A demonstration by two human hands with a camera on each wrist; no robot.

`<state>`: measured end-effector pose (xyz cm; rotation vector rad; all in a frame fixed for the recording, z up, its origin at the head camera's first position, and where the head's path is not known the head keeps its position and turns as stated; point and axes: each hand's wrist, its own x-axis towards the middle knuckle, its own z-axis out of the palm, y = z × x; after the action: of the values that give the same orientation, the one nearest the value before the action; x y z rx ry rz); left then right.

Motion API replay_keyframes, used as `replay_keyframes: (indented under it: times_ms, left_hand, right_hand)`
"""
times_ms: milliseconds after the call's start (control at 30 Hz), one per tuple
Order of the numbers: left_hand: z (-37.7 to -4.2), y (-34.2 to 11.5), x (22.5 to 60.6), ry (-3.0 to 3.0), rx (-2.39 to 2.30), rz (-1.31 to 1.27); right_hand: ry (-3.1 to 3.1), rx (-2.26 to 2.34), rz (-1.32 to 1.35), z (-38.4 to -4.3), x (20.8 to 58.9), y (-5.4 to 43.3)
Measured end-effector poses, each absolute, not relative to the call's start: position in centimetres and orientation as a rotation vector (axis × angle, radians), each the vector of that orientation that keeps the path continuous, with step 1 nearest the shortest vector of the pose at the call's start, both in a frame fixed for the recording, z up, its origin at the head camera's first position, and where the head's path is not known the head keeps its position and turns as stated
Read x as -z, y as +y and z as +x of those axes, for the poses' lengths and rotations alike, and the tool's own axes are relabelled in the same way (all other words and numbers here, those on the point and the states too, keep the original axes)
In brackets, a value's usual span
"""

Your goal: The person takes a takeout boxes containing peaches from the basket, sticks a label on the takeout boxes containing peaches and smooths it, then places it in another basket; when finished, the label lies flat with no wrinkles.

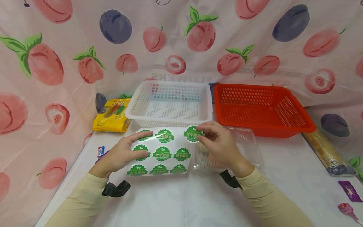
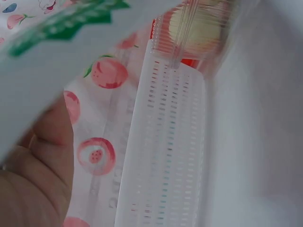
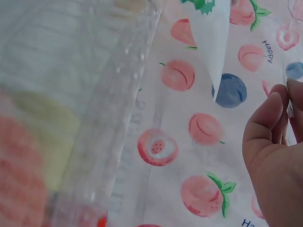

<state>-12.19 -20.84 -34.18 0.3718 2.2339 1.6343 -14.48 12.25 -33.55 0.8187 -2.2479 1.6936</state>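
My left hand (image 1: 120, 154) grips the left edge of a white sheet of round green stickers (image 1: 162, 154), thumb on its front. The sheet is tilted up toward me, in several rows. At its upper right corner my right hand (image 1: 221, 146) pinches one round green sticker (image 1: 191, 134) between thumb and fingers. Behind and below the right hand lies a clear plastic clamshell box (image 1: 246, 145) with pale and reddish contents, partly hidden by hand and sheet. In the right wrist view the box (image 3: 85, 118) looms close on the left, and the right hand (image 3: 279, 156) pinches at the right edge.
At the back stand a white basket (image 1: 170, 121) and a red basket (image 1: 263, 128). A yellow packet (image 1: 112, 116) lies at left, near a small wrapped candy (image 1: 100, 151). On the right are a long clear packet (image 1: 329, 151), a purple wrapper (image 1: 350, 191) and a lollipop (image 1: 346, 209).
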Motion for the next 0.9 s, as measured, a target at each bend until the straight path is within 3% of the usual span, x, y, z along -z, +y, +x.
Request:
replay_keyframes:
  times_ms: [900]
  left_hand:
    - [-12.6,-22.9,36.1,2.198,-1.736,0.238]
  right_hand:
    - [-2.588,-1.526,0.497,-14.8,32.7,18.6]
